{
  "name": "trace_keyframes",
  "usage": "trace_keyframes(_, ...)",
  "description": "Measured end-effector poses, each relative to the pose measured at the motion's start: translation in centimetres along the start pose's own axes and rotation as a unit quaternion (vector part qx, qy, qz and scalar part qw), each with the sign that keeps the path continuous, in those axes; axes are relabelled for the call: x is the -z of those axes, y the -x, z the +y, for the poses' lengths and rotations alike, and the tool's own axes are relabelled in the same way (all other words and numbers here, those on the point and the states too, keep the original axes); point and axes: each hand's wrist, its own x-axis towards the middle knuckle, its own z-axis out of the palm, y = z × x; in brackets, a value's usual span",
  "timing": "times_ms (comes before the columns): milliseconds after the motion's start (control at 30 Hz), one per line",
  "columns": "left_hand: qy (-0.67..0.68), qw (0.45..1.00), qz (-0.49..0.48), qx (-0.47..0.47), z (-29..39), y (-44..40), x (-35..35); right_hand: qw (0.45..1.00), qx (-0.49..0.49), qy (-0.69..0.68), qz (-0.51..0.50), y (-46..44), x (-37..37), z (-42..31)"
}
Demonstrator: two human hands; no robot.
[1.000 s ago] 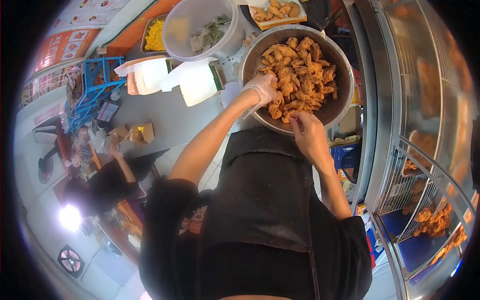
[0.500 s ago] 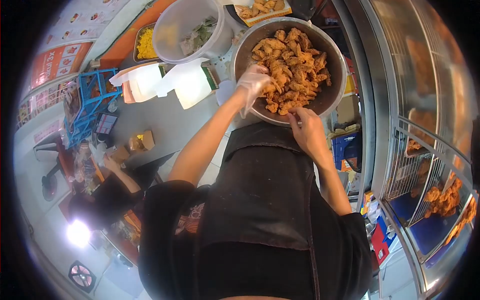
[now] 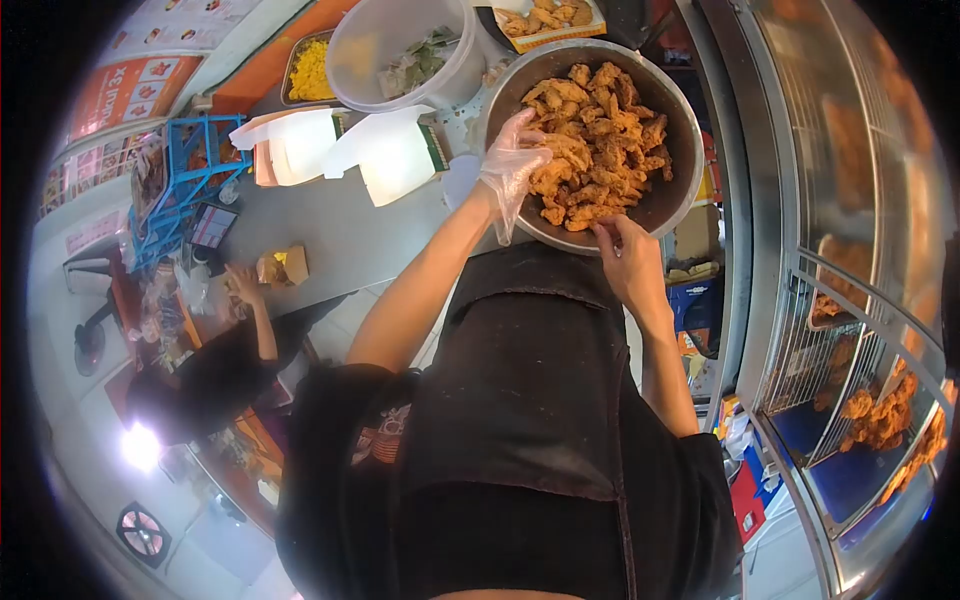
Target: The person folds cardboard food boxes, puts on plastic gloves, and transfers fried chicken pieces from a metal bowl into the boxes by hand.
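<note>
A large metal bowl [image 3: 672, 205] holds a heap of fried chicken pieces [image 3: 605, 130]. My left hand [image 3: 513, 165], in a clear plastic glove, is at the bowl's left side with its fingers apart against the chicken. Bare, my right hand [image 3: 632, 262] pinches the near rim of the bowl; its fingertips sit close to the lowest pieces. To the left of the bowl stand two open paper boxes, a nearer white box [image 3: 393, 165] and another white box [image 3: 292, 150].
Behind the boxes are a clear plastic tub [image 3: 345, 75] with leafy scraps and a tray of yellow food [image 3: 312, 72]. Another person's hand [image 3: 243, 284] is at the counter's left end. A glass cabinet with racks [image 3: 815, 350] stands to the right.
My left hand's fingers have spread apart at the chicken's left edge. My right hand stays at the near rim. The other person's hand has moved. The whole view has shifted slightly.
</note>
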Motion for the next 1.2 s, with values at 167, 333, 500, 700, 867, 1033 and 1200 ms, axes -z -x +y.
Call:
trace_keyframes(167, 0.089, 0.992, 0.069, -0.059, 1.6, 1.4, 1.8, 1.0, 0.016, -0.003, -0.001, -0.3, 0.3, -0.3)
trace_keyframes(333, 0.216, 0.954, 0.157, -0.134, 3.0, 4.1, 7.9, 1.0, 0.015, 0.016, -0.001, -0.9, 0.4, 0.0)
trace_keyframes(500, 0.277, 0.919, 0.229, -0.162, 1.0, 5.6, 16.0, 0.998, 0.029, 0.047, -0.01, -1.4, 0.1, 0.1)
trace_keyframes(700, 0.185, 0.935, 0.271, -0.137, -3.2, 2.2, 22.4, 0.997, 0.028, 0.064, -0.045, -2.2, -1.0, -0.3)
trace_keyframes(867, 0.039, 0.924, 0.358, -0.133, -6.7, 0.2, 24.9, 0.995, -0.013, 0.06, -0.074, -2.2, -1.2, -1.4)
trace_keyframes(1033, -0.38, 0.826, 0.406, -0.093, -5.3, 0.8, 24.4, 0.996, 0.008, 0.073, -0.049, -2.0, -1.6, -1.4)
trace_keyframes(1200, -0.633, 0.696, 0.304, -0.149, -5.2, -2.1, 26.7, 0.996, -0.001, 0.078, -0.052, -1.9, -2.1, -2.2)
